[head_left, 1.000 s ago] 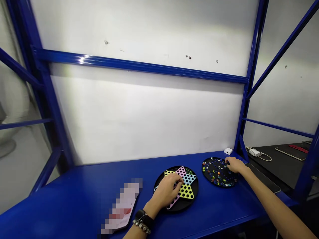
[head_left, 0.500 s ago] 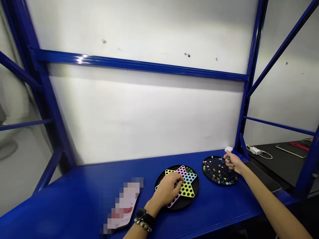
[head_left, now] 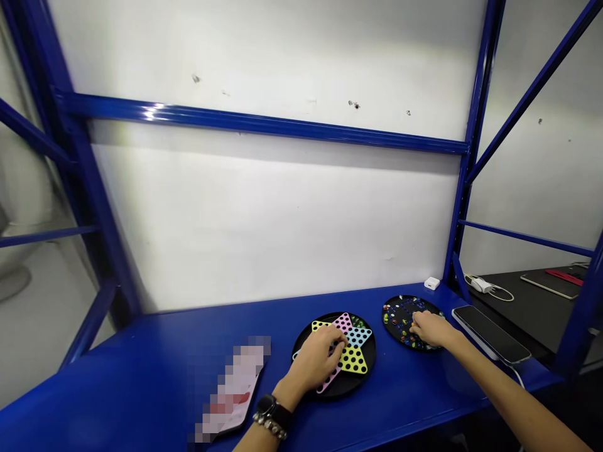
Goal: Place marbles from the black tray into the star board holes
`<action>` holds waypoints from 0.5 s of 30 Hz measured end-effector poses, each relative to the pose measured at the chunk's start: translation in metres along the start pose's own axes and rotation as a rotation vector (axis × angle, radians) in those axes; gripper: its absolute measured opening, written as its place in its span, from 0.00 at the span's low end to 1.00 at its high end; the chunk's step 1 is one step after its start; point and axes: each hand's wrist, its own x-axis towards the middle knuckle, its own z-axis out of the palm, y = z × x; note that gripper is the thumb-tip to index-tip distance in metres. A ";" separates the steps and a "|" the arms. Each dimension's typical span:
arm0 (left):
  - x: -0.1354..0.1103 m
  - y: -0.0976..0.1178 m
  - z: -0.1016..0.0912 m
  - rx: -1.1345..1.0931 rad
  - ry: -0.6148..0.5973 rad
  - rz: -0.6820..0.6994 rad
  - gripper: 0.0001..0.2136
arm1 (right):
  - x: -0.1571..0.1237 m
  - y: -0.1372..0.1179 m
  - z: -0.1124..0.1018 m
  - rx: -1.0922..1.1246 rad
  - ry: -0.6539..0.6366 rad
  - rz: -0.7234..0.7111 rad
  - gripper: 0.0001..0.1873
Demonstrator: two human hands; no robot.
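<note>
My left hand (head_left: 321,353) rests over a star-patterned Chinese checkers board (head_left: 354,361), on a round black base with pink, yellow and light blue points full of holes. Its fingers curl inward, and whatever they may hold is hidden. To the right lies a round black tray (head_left: 400,305) scattered with glass marbles (head_left: 393,321) of several colours. My right hand (head_left: 429,328) reaches down into this tray, fingertips pinched together among the marbles. What sits between those fingertips cannot be made out. A dark watch (head_left: 267,405) and a beaded bracelet circle my left wrist.
On the blue table (head_left: 188,339), a phone-like pink item (head_left: 240,383), partly pixelated, lies left of the board. A dark-screened phone (head_left: 492,333) with a cable is at the right, and a small white case (head_left: 432,284) stands behind the tray. Blue metal posts (head_left: 464,188) frame the table.
My right hand has dropped from the tray's far right edge, moving left and toward me into the marbles, uncovering the white case. The left hand has stayed in place.
</note>
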 end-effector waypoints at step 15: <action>-0.001 0.000 0.000 0.015 0.008 -0.004 0.10 | -0.006 0.030 0.000 0.456 0.064 -0.102 0.13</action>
